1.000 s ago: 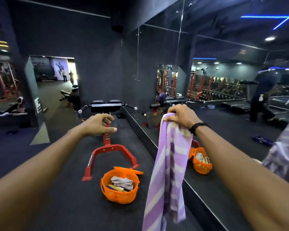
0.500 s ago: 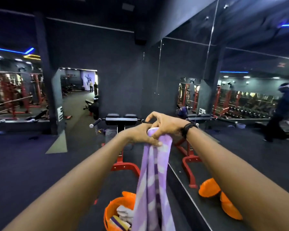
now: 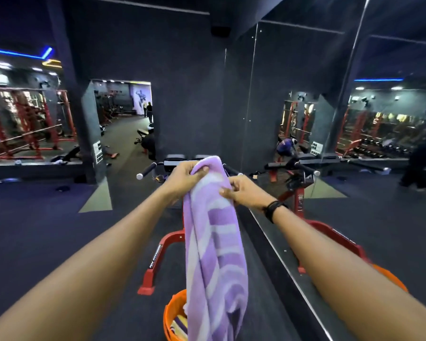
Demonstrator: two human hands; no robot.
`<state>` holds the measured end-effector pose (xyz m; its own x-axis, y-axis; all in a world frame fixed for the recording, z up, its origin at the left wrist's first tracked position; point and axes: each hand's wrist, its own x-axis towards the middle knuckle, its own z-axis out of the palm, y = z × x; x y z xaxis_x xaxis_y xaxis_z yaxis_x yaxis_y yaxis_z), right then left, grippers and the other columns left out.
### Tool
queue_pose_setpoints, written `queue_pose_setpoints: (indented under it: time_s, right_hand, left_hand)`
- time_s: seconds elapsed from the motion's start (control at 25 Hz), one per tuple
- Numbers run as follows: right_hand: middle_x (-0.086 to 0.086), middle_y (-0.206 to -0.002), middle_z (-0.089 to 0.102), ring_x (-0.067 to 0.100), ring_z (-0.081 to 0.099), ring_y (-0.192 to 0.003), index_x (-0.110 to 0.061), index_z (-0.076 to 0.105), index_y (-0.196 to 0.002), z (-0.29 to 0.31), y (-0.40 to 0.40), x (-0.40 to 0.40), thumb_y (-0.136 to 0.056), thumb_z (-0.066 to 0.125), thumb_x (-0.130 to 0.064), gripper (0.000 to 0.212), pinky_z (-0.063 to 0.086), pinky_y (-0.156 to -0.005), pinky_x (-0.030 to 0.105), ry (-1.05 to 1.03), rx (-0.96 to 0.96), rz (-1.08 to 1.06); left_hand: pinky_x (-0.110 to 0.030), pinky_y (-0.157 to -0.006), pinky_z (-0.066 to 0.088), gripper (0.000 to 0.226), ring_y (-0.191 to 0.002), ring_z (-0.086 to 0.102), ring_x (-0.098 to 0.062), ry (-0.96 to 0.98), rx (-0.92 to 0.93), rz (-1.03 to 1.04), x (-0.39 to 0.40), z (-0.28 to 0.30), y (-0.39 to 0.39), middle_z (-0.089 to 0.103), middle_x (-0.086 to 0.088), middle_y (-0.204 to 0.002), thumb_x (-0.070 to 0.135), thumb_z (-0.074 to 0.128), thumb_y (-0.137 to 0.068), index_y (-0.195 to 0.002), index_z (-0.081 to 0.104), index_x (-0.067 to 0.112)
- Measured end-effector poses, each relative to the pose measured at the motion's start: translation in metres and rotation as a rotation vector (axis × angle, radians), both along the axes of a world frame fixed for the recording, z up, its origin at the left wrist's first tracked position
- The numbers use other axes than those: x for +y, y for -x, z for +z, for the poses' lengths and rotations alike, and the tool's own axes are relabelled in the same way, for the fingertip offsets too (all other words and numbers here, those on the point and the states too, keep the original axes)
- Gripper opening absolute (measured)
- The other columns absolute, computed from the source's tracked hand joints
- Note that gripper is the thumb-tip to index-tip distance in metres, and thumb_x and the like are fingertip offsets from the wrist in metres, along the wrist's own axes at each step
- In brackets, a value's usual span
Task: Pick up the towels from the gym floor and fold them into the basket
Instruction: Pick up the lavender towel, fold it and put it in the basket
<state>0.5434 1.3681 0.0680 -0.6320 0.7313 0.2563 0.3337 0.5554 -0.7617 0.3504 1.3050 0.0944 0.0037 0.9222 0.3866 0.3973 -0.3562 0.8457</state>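
While both arms reach forward at chest height, the left hand (image 3: 185, 177) grips the top of the purple striped towel (image 3: 214, 242) with curled fingers and a thumb pressed on the cloth. The right hand (image 3: 244, 190), at 3 o'clock from the left one, pinches the towel's right edge a little lower. A black wristband (image 3: 272, 209) sits on the right wrist. The towel hangs straight down, and its lower part covers part of the orange basket (image 3: 175, 306) at 6 o'clock, on the dark floor (image 3: 47, 230). Folded cloth lies inside the basket. Behind the towel, toward 12 o'clock, stands a red exercise bench (image 3: 158, 262). A mirror wall (image 3: 354, 168) runs along the right side.
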Motion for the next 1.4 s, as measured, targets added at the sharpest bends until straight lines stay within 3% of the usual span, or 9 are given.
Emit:
queue_pose_setpoints:
  time_s: [0.16,0.28,0.48,0.6,0.72,0.84,1.08,1.28,1.4]
  right_hand:
    - [-0.003,-0.058,0.035,0.007,0.028,-0.055,0.002,0.052,-0.068,0.032,0.03,0.038,-0.086,0.067,-0.033,0.042,0.023,-0.052,0.026,-0.232,0.087,-0.177]
    - [-0.003,-0.059,0.039,0.006,0.032,-0.053,-0.004,0.053,-0.066,0.048,0.045,0.053,-0.085,0.071,-0.029,0.036,0.024,-0.048,0.02,-0.103,0.139,-0.121]
    - [0.016,-0.089,0.073,0.018,0.065,-0.075,-0.002,0.07,-0.089,0.005,0.03,0.084,-0.079,0.075,-0.04,0.04,0.055,-0.076,0.038,0.058,-0.309,-0.083]
    - [0.005,-0.071,0.056,0.014,0.047,-0.067,0.009,0.06,-0.077,0.019,0.029,0.099,-0.083,0.074,-0.026,0.038,0.04,-0.06,0.032,-0.012,-0.143,-0.118]
    - [-0.016,-0.055,0.039,0.004,0.032,-0.055,-0.012,0.046,-0.053,0.043,0.045,0.105,-0.08,0.078,-0.021,0.042,0.025,-0.05,0.024,-0.138,-0.223,-0.025]
    - [-0.015,-0.056,0.036,0.005,0.03,-0.057,-0.021,0.039,-0.053,0.051,0.056,0.113,-0.073,0.082,-0.019,0.047,0.024,-0.05,0.026,-0.223,-0.28,0.005]
    - [-0.004,-0.058,0.047,0.003,0.039,-0.048,-0.017,0.05,-0.055,0.017,-0.002,0.162,-0.079,0.077,-0.035,0.041,0.033,-0.05,0.024,-0.126,-0.611,-0.065]
    - [-0.007,-0.062,0.045,-0.002,0.038,-0.057,-0.019,0.047,-0.059,0.033,0.01,0.177,-0.086,0.056,-0.004,0.033,0.032,-0.056,0.024,-0.321,-0.36,0.012]
    - [0.002,-0.066,0.048,0.007,0.039,-0.064,0.001,0.055,-0.069,0.04,0.03,0.175,-0.083,0.054,-0.001,0.015,0.031,-0.055,0.022,-0.343,-0.242,0.106]
  left_hand:
    - [-0.021,-0.058,0.044,0.028,-0.063,0.056,-0.003,0.048,0.107,-0.032,0.04,0.011,0.023,0.063,0.006,-0.066,0.045,0.069,-0.082,-0.071,0.067,0.02]
    - [-0.027,-0.058,0.037,0.047,-0.06,0.043,-0.011,-0.051,0.014,0.034,0.08,0.028,0.033,0.047,0.003,-0.06,0.056,0.069,-0.07,-0.057,0.051,0.015]
    - [-0.026,-0.061,0.04,0.025,-0.073,0.048,-0.013,-0.201,-0.394,0.335,0.113,0.079,0.067,0.053,0.006,-0.071,0.034,0.065,-0.085,-0.065,0.056,0.023]
    - [-0.024,-0.065,0.046,0.029,-0.074,0.054,-0.01,-0.168,-0.139,0.172,0.112,0.068,0.075,0.061,0.001,-0.077,0.044,0.07,-0.077,-0.074,0.061,0.018]
    - [-0.03,-0.081,0.048,0.055,-0.089,0.06,-0.01,0.011,0.34,-0.046,0.112,0.037,0.057,0.066,0.005,-0.098,0.06,0.07,-0.057,-0.099,0.065,0.026]
    - [-0.019,-0.06,0.04,0.027,-0.065,0.049,-0.01,0.092,0.517,-0.134,0.13,0.026,0.048,0.056,0.015,-0.066,0.047,0.079,-0.064,-0.069,0.059,0.029]
    - [-0.026,-0.056,0.037,0.036,-0.061,0.045,-0.008,-0.074,0.258,0.32,0.16,0.031,0.078,0.046,0.006,-0.06,0.046,0.074,-0.065,-0.061,0.052,0.018]
    - [-0.027,-0.084,0.045,0.057,-0.089,0.056,-0.005,0.069,0.318,0.018,0.169,0.02,0.058,0.064,0.007,-0.099,0.05,0.083,-0.056,-0.104,0.062,0.029]
    - [-0.031,-0.058,0.036,0.036,-0.057,0.041,-0.01,0.186,0.466,-0.105,0.179,0.013,0.034,0.05,0.007,-0.059,0.046,0.08,-0.066,-0.062,0.051,0.025]
